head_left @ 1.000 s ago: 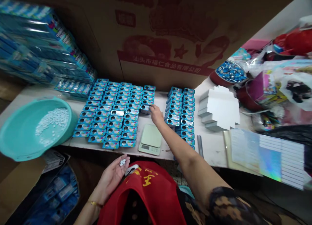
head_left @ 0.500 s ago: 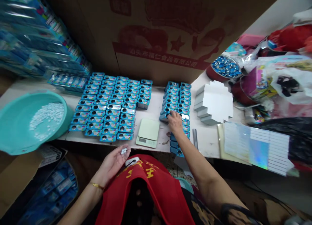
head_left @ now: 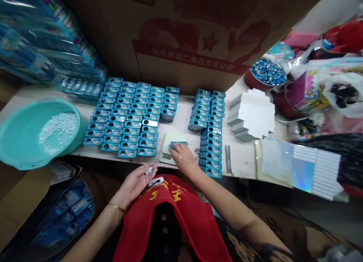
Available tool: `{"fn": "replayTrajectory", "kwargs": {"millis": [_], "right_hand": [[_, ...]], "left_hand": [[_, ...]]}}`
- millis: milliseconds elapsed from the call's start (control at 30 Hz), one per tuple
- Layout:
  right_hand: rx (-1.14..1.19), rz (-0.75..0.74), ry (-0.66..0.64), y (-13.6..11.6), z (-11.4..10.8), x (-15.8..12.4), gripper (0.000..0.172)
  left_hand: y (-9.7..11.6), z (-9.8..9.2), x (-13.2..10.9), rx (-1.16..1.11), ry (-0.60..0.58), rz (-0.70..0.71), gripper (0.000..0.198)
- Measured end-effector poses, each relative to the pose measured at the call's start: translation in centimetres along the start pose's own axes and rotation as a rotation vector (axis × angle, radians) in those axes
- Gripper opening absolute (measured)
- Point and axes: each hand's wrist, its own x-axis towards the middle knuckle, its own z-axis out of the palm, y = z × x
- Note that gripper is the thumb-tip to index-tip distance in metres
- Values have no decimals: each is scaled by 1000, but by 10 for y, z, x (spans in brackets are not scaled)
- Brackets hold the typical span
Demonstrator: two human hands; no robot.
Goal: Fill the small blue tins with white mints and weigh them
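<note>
Several small white candies (head_left: 149, 170) lie in the cupped palm of my left hand (head_left: 140, 180), just in front of the table edge. My right hand (head_left: 183, 156) has its fingers on a small blue tin (head_left: 178, 144), which is over the pale green digital scale (head_left: 167, 138). The hand hides most of the tin's front, so I cannot tell whether the tin rests on the plate. Left of the scale stand packed rows of blue tins (head_left: 127, 131) with dark round holes on top. Two more columns of blue tins (head_left: 211, 152) are on its right.
A turquoise basin (head_left: 17, 141) with white candies stands at the left. Beyond the tins rises a large cardboard box (head_left: 181, 73). To the right are stacked white cartons (head_left: 252, 112), a grey metal strip (head_left: 228, 159), sticker sheets (head_left: 279, 162) and a red pot (head_left: 252, 78) of blue-and-silver pieces.
My right hand has moved left from the right-hand columns to the scale, bringing a blue tin with it. My left hand stays nearly in place, still holding the candies.
</note>
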Motion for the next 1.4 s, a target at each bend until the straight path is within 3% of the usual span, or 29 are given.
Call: {"fn": "replayTrajectory", "kwargs": {"millis": [133, 267, 567, 800, 1033, 1133, 1200, 1267, 1333, 1400], "right_hand": [[230, -211, -98, -44, 1, -7, 23], [258, -281, -186, -69, 11, -6, 15], [216, -355, -228, -71, 10, -5, 8], [273, -253, -167, -65, 14, -12, 11], [362, -225, -119, -60, 14, -18, 20], [458, -210, 64, -40, 7, -24, 26], [475, -34, 267, -12, 6, -28, 27], [475, 237, 415, 24, 13, -30, 35], [530, 365, 374, 57, 28, -28, 47], [644, 376, 245, 76, 43, -22, 46]], "left_hand": [[-9, -3, -1, 70, -87, 20, 24], [-17, -6, -4, 123, -141, -6, 25], [-19, -12, -9, 140, -148, -54, 23], [-18, -8, -9, 168, -227, -46, 20], [-20, 0, -2, 237, -221, -64, 16], [-18, 3, -2, 208, -146, -43, 19], [-15, 3, -1, 148, -72, -25, 21], [-10, 2, 2, 70, -20, -9, 20], [-4, 2, 6, -8, 2, -1, 18], [1, 6, 12, -63, 4, -5, 18]]}}
